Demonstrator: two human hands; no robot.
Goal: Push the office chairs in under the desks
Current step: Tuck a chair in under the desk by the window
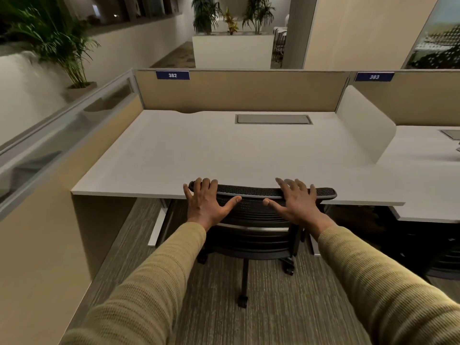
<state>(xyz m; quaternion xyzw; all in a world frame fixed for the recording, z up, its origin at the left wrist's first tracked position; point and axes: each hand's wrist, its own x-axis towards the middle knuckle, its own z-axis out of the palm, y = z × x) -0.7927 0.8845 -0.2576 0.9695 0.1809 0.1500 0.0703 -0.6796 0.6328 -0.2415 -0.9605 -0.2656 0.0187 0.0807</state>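
chair: black mesh office chair (251,220) is seen at the white desk (224,150), backrest top against the front edge | left hand (206,202): laid flat over the backrest's left top, thumb spread | right hand (296,204): laid likewise on the right | divider: tag 382 (172,75) is fixed above

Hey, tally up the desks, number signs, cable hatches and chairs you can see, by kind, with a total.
Desks: 2
Number signs: 2
Cable hatches: 2
Chairs: 1; a dark shape under the right desk is too dim to tell
Total: 7
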